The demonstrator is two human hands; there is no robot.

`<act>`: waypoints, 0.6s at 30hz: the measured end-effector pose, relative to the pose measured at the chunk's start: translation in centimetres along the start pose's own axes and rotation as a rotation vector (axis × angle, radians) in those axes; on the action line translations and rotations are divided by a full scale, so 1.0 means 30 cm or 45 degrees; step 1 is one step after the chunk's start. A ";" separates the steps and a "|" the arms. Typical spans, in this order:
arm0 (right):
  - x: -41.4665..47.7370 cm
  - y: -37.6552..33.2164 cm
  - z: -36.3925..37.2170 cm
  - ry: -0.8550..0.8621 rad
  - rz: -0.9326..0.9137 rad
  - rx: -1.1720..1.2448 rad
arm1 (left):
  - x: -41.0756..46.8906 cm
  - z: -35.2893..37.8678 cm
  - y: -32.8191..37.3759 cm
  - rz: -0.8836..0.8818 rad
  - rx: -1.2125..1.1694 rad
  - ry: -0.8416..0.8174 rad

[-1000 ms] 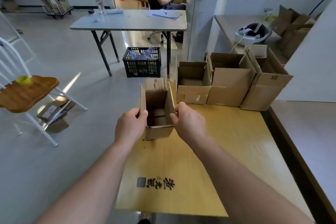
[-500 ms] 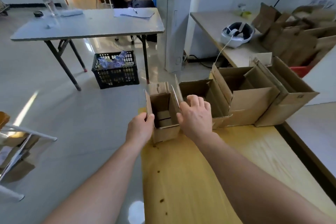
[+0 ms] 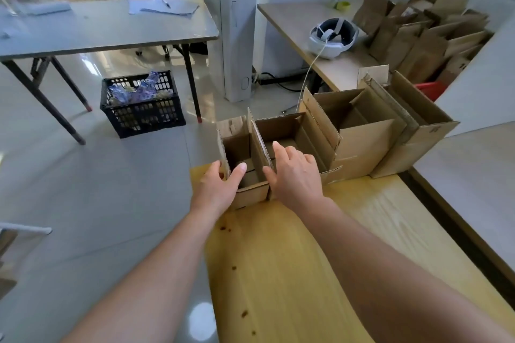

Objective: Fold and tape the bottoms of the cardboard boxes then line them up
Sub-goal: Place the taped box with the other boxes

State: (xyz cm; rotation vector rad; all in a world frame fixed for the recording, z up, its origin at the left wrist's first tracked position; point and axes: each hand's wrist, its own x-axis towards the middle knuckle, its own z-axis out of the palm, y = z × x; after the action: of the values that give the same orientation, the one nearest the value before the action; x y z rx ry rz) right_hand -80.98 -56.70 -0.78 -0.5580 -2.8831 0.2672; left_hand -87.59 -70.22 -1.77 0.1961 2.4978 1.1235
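The small cardboard box (image 3: pixel 252 194) stands upright and open-topped at the far left corner of the wooden surface (image 3: pixel 292 259), about 11 o'clock from the viewer. Its side flaps stand up. Its right side touches the next box (image 3: pixel 281 128), the first of a row. The row runs on towards 2 o'clock through a larger box (image 3: pixel 365 142) and ends in a fourth box (image 3: pixel 426 136).

The left hand (image 3: pixel 218 188) grips the small box's left wall, with the thumb hooked inside and the fingers outside. The right hand (image 3: pixel 296 178) lies loose over the near wall of the next box. Its index finger is stretched out, the other fingers are slightly bent, and it clasps nothing. Its thumb touches the near right corner of the small box.

At 10 o'clock on the floor a black crate (image 3: pixel 145 114) sits beside a grey folding table (image 3: pixel 106 28). At 1 o'clock a white headset (image 3: pixel 331 36) rests on another table, with flattened cardboard (image 3: pixel 418 36) stacked just to the right of it.
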 end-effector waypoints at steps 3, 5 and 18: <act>-0.050 0.019 -0.036 0.078 -0.043 0.014 | -0.036 -0.002 0.013 0.074 0.015 0.105; -0.093 0.036 -0.065 0.102 -0.047 0.024 | -0.080 -0.004 0.022 0.131 0.034 0.199; -0.694 0.317 -0.217 -0.021 0.107 0.007 | -0.648 0.284 -0.022 0.488 0.552 0.251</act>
State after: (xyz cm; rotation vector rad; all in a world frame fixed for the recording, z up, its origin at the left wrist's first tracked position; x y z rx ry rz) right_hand -57.27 -55.10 0.30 -0.6803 -2.8781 0.2930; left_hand -66.34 -70.30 -1.64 0.7428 2.9400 0.7375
